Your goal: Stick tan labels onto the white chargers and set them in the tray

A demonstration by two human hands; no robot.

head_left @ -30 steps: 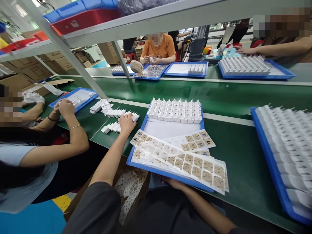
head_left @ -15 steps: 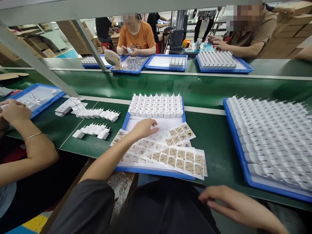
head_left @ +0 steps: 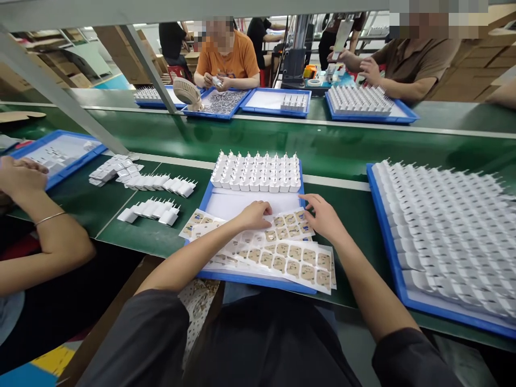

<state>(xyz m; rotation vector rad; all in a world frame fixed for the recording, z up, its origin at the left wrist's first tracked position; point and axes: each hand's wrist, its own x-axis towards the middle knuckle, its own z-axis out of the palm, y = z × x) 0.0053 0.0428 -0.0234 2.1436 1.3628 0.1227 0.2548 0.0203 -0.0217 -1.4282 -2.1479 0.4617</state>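
Bringing the right hand (head_left: 322,216) up from beside the lap to the right end of the upper sticker sheet (head_left: 292,224), and easing the left hand (head_left: 256,216) slightly rightward to the same sheet's left part. Sitting at a green bench (head_left: 147,239), facing a white shelf beam (head_left: 201,12) crossing the top of the view and a slanting white post (head_left: 66,97) partly screening the left background. Working over a blue tray (head_left: 258,282), bearing upright rows of white plug adapters (head_left: 256,176) across its far part and other sheets (head_left: 298,263) fanning over its near part, overhanging the right rim. Having loose adapters (head_left: 161,185) lying to the left, near a neighbour's hands (head_left: 24,174), and a fuller tray (head_left: 385,231) standing to the right. Facing a co-worker in orange (head_left: 229,56) beyond a beige fan (head_left: 187,95). Holding the right hand loosely open, parting thumb and forefinger beside the tray rim, grasping nothing visible. Curling the left fingers at the sheet, leaving any grip impossible to tell. Keeping the upper sticker sheet between both hands, overlapping the others.
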